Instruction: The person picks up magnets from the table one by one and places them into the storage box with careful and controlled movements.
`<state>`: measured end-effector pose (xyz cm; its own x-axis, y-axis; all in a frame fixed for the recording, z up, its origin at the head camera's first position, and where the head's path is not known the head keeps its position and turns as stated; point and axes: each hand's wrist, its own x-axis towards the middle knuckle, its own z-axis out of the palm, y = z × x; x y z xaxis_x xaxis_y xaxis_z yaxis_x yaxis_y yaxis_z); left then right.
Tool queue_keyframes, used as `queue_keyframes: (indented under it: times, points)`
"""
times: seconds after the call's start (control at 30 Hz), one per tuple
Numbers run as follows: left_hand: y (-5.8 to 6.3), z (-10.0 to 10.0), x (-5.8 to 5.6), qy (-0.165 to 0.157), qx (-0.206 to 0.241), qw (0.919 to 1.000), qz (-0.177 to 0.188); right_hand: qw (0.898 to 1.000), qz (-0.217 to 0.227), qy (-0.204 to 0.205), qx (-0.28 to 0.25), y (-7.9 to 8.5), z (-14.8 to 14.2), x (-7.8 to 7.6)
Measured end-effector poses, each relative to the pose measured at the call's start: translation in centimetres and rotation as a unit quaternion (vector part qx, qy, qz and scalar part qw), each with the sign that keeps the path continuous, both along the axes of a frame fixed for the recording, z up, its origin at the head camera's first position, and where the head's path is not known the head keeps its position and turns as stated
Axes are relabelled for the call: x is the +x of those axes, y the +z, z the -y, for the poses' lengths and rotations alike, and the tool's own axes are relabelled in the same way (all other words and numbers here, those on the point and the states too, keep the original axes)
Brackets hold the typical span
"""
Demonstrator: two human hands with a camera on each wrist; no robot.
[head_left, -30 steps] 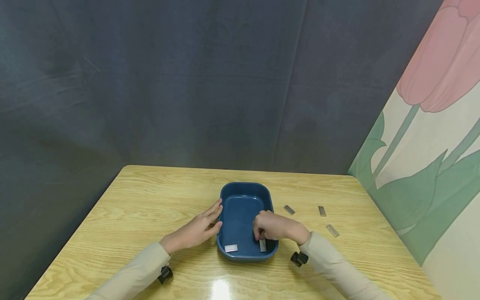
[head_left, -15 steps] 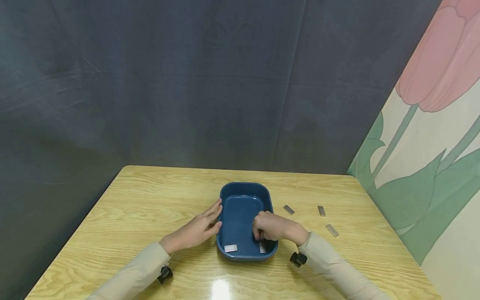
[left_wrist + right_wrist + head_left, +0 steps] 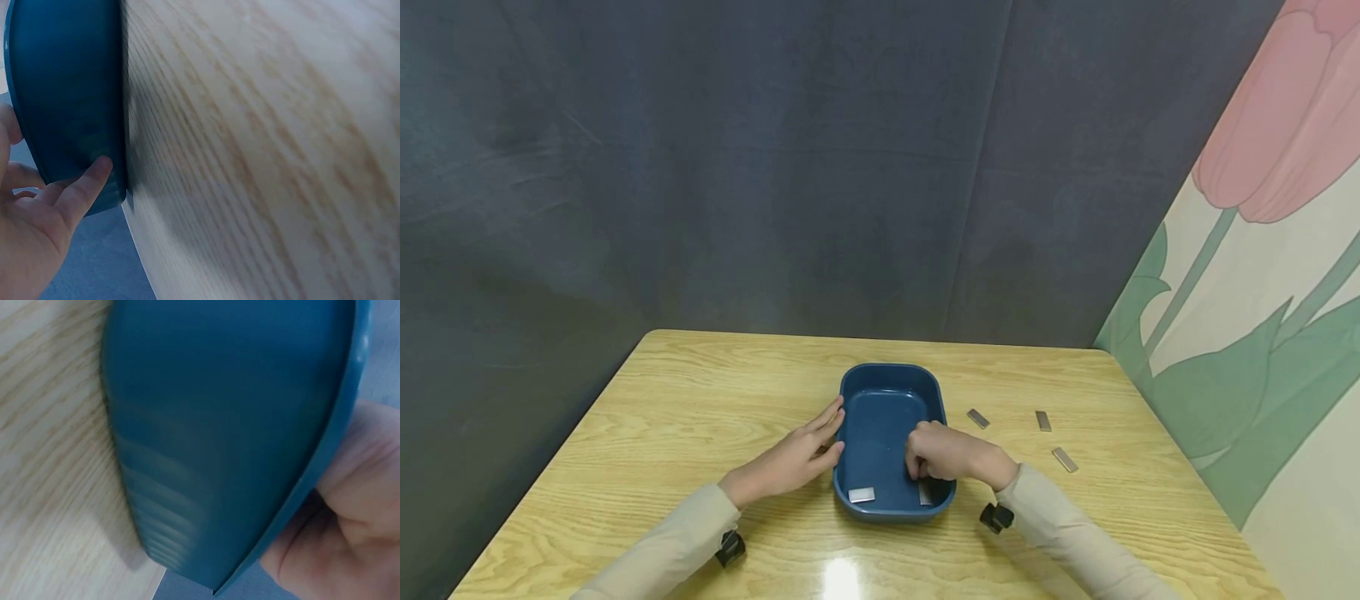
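A deep blue plastic bin (image 3: 878, 433) sits on the wooden table. My left hand (image 3: 790, 462) rests against its left side with fingers spread and extended; the left wrist view shows the fingertips (image 3: 100, 167) on the outer wall. My right hand (image 3: 947, 454) reaches over the right rim, fingers curled down inside. It seems to pinch the far end of a small silver rectangular block (image 3: 926, 497) near the bin's front right corner; the fingertips are mostly hidden. Another silver block (image 3: 861, 495) lies in the front left corner. The right wrist view shows the outer wall, hiding the fingertips.
To the bin's right, three more small blocks lie apart on the table: one near the rim (image 3: 977, 418), a second block (image 3: 1043, 421) and a third block (image 3: 1064, 459). A dark curtain (image 3: 850, 167) hangs behind the table (image 3: 715, 383); a painted wall (image 3: 1262, 375) stands at right.
The block under my right hand now looks darker and shorter at its far end. My right hand has barely shifted, and my left hand keeps its place on the bin.
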<state>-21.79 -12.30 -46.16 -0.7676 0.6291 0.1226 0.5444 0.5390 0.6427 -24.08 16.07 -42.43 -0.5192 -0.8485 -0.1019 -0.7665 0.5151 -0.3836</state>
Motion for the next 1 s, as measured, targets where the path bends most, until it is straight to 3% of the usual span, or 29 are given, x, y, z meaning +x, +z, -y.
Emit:
queue_keyframes:
  times: [1.0]
  points:
    - [0.09, 0.03, 0.02, 0.001, -0.004, 0.9999, -0.011, 1.000, -0.005, -0.003, -0.002, -0.12, -0.17, 0.05]
